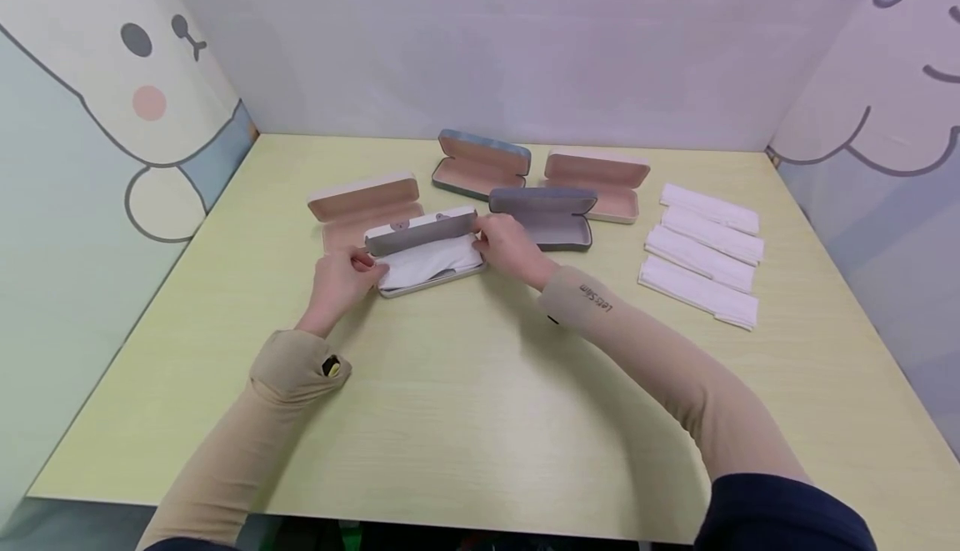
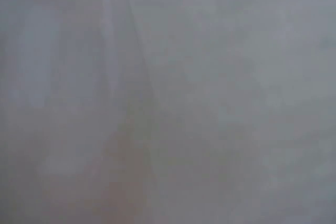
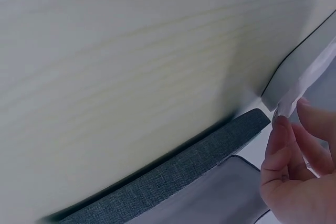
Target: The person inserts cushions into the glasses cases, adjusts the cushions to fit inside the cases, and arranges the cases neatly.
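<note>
An open glasses case [image 1: 422, 234] with a grey inside and a pale lid stands near the middle of the table. A folded white cloth [image 1: 427, 261] lies in its lower half, with a small dark patch showing near the cloth's front edge. At the cloth's left end, my left hand [image 1: 341, 283] pinches it between thumb and fingers. My right hand [image 1: 513, 244] is at the opposite end; in the right wrist view its thumb and fingers pinch the cloth's edge [image 3: 290, 100] beside the case wall [image 3: 304, 69]. The left wrist view is a dim blur.
Behind stand more open glasses cases: a pink-lined one [image 1: 367, 205] at left, a blue-lidded one [image 1: 480, 163], a pale one [image 1: 600, 184], and a dark grey one [image 1: 547, 222] close by the right hand. Several folded white cloths [image 1: 701, 255] overlap in a row at right.
</note>
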`<state>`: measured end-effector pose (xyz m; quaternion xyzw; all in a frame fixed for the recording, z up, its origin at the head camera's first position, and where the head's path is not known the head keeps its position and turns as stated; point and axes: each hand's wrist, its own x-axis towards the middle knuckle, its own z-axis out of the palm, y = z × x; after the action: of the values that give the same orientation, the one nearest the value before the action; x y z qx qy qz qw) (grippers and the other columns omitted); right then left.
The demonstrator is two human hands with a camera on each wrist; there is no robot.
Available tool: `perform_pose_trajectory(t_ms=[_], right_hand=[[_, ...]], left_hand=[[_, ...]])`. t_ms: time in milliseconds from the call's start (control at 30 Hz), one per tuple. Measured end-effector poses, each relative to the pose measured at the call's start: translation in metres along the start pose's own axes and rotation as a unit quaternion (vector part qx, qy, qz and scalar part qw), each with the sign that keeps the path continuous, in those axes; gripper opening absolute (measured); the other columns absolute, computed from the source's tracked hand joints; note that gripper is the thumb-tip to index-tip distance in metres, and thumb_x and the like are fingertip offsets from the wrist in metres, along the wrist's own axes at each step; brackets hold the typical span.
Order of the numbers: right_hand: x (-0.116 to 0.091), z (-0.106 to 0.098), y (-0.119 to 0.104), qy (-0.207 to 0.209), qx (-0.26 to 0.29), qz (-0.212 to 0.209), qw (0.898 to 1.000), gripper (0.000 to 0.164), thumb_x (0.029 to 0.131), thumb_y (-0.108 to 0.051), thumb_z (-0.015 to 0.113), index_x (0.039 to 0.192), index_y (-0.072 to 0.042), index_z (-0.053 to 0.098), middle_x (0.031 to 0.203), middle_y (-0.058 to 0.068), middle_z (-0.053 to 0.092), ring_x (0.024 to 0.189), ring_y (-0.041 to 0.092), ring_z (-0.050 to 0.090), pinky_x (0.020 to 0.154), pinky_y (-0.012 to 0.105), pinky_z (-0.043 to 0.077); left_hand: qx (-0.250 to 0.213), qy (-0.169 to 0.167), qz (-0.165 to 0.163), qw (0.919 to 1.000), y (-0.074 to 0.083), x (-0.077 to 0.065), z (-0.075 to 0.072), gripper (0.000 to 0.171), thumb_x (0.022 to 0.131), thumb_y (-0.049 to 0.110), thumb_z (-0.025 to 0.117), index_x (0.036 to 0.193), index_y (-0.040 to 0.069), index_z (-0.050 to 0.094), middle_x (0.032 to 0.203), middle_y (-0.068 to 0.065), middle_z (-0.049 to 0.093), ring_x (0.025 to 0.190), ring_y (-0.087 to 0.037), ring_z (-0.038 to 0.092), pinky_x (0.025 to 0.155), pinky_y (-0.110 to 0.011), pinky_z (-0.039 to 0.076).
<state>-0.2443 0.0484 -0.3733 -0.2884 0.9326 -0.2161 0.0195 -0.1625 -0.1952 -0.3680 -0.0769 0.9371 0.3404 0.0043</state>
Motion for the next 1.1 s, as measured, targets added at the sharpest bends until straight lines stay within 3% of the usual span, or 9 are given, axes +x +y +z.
perform_pose_trajectory(t_ms=[200, 333, 400, 467, 533, 667, 867, 1100], right_hand=[[-0.005, 0.000, -0.001, -0.006, -0.010, -0.022, 1.000, 0.015, 0.090, -0.013, 0.064, 0.099, -0.002, 0.068, 0.092, 0.013, 0.068, 0.086, 0.025, 0.060, 0.081, 0.035, 0.049], [-0.008, -0.001, -0.007, 0.001, 0.032, 0.034, 0.999, 0.021, 0.094, -0.021, 0.059, 0.093, -0.002, 0.068, 0.083, 0.011, 0.066, 0.073, 0.020, 0.056, 0.069, 0.030, 0.047], [-0.009, -0.002, -0.010, 0.004, 0.071, 0.079, 0.994, 0.030, 0.096, -0.029, 0.055, 0.089, -0.002, 0.066, 0.077, 0.010, 0.064, 0.066, 0.020, 0.054, 0.064, 0.030, 0.045], [-0.009, -0.004, -0.012, 0.000, 0.102, 0.117, 0.988, 0.042, 0.098, -0.038, 0.048, 0.098, 0.000, 0.065, 0.084, 0.013, 0.066, 0.074, 0.023, 0.061, 0.070, 0.032, 0.049], [-0.009, -0.006, -0.014, -0.016, 0.122, 0.147, 0.981, 0.054, 0.099, -0.047, 0.039, 0.112, 0.001, 0.061, 0.102, 0.018, 0.067, 0.092, 0.029, 0.064, 0.083, 0.038, 0.051], [-0.004, -0.007, -0.018, -0.040, 0.132, 0.186, 0.973, 0.069, 0.099, -0.055, 0.024, 0.136, 0.000, 0.045, 0.136, 0.018, 0.053, 0.126, 0.034, 0.050, 0.103, 0.045, 0.042], [0.003, -0.006, -0.028, -0.056, 0.120, 0.228, 0.965, 0.076, 0.098, -0.059, 0.018, 0.142, 0.000, 0.036, 0.143, 0.020, 0.045, 0.133, 0.038, 0.041, 0.109, 0.049, 0.035], [0.006, -0.006, -0.033, -0.030, 0.109, 0.249, 0.962, 0.073, 0.098, -0.058, 0.022, 0.132, 0.001, 0.048, 0.133, 0.021, 0.054, 0.125, 0.039, 0.049, 0.104, 0.048, 0.041]], left_hand=[[0.008, 0.004, 0.009, 0.9999, 0.000, -0.003, 0.000, 0.024, 0.086, 0.022, 0.067, 0.087, -0.002, 0.064, 0.080, -0.016, 0.066, 0.072, -0.022, 0.057, 0.060, -0.022, 0.040], [0.010, -0.001, -0.004, 0.9999, 0.001, -0.003, 0.000, 0.035, 0.091, 0.032, 0.060, 0.090, -0.002, 0.064, 0.076, -0.014, 0.067, 0.070, -0.021, 0.057, 0.060, -0.022, 0.040], [0.002, -0.015, -0.023, 0.9996, 0.001, -0.002, -0.002, 0.047, 0.094, 0.041, 0.052, 0.101, -0.004, 0.062, 0.076, -0.013, 0.068, 0.069, -0.018, 0.057, 0.061, -0.022, 0.040], [-0.025, -0.041, -0.045, 0.9978, 0.001, -0.002, -0.003, 0.058, 0.096, 0.049, 0.044, 0.116, -0.005, 0.055, 0.077, -0.012, 0.066, 0.066, -0.016, 0.058, 0.062, -0.022, 0.044], [-0.063, -0.069, -0.063, 0.9937, 0.002, -0.001, -0.004, 0.067, 0.097, 0.053, 0.036, 0.129, -0.005, 0.044, 0.081, -0.014, 0.064, 0.063, -0.012, 0.059, 0.063, -0.024, 0.049], [-0.120, -0.099, -0.083, 0.9843, 0.005, 0.001, -0.002, 0.072, 0.098, 0.054, 0.022, 0.140, -0.004, 0.030, 0.095, -0.015, 0.054, 0.060, -0.010, 0.059, 0.063, -0.026, 0.056], [-0.119, -0.094, -0.093, 0.9840, 0.008, 0.005, 0.000, 0.069, 0.099, 0.053, 0.015, 0.139, -0.001, 0.031, 0.108, -0.021, 0.048, 0.060, -0.013, 0.056, 0.060, -0.027, 0.057], [-0.112, -0.104, -0.110, 0.9821, 0.011, 0.006, -0.001, 0.071, 0.098, 0.055, 0.019, 0.143, 0.000, 0.029, 0.113, -0.022, 0.049, 0.060, -0.012, 0.056, 0.060, -0.025, 0.055]])
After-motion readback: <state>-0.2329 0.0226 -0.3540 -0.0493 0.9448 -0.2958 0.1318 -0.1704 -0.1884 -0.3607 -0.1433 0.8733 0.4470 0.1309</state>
